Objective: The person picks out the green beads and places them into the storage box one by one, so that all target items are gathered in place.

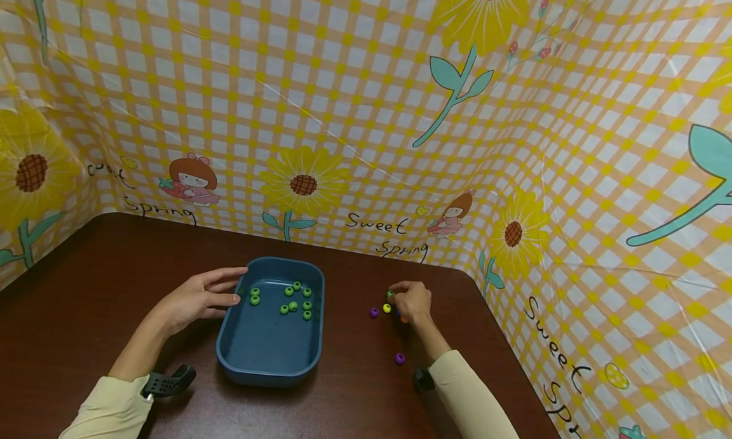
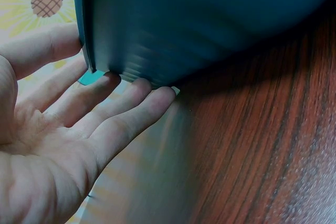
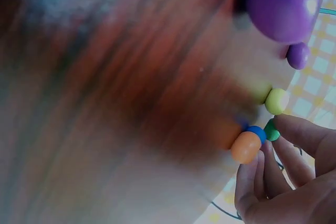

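Observation:
A blue plastic bin point(image 1: 269, 350) stands on the table with several green beads point(image 1: 293, 306) lying loose inside. At its left side, my left hand point(image 1: 194, 302) touches the rim and outer wall with extended fingers; the left wrist view shows the fingertips against the wall. To the right of the bin, my right hand point(image 1: 416, 302) reaches down and pinches a green bead point(image 3: 271, 130) between thumb and fingertips. Close by lie a yellow bead point(image 3: 276, 101), a blue bead point(image 3: 256, 133) and an orange bead point(image 3: 245, 147). The fingers partly hide the green bead.
One purple bead point(image 1: 374, 312) lies left of the yellow one, and another purple bead point(image 1: 399, 358) sits nearer the front. The dark wood table point(image 1: 354, 388) meets a checked, flower-printed cloth point(image 1: 366, 172) at the back and sides.

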Demonstrator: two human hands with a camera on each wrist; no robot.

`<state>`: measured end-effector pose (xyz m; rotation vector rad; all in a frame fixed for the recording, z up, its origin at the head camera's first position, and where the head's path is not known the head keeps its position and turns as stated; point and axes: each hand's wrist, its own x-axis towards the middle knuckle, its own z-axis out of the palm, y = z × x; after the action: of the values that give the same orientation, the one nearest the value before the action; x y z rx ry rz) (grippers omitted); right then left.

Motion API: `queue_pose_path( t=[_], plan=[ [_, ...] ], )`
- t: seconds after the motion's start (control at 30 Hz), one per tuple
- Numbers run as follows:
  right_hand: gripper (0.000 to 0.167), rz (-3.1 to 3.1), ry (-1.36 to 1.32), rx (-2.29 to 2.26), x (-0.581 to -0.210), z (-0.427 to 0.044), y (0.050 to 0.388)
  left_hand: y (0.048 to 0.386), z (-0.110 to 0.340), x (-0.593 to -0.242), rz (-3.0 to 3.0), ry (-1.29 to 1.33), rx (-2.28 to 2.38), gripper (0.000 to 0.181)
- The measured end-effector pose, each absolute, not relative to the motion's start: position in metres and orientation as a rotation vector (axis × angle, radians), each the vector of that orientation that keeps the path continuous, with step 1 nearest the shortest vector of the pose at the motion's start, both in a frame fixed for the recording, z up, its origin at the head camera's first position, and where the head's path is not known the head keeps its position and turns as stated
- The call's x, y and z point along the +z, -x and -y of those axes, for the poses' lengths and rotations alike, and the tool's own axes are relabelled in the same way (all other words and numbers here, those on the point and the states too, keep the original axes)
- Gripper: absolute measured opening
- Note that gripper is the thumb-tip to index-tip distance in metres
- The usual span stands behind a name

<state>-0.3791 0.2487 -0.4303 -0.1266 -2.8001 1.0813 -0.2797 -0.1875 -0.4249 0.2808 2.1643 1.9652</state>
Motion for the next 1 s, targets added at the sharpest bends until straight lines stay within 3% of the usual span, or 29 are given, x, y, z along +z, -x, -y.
queue_pose_path(
  t=[1.0],
  plan=[
    [0.015, 2.726, -0.166, 1.132, -0.393, -0.196, 0.356, 0.28, 0.187, -0.424, -2.179, -0.267, 1.952, 0.07]
  ],
)
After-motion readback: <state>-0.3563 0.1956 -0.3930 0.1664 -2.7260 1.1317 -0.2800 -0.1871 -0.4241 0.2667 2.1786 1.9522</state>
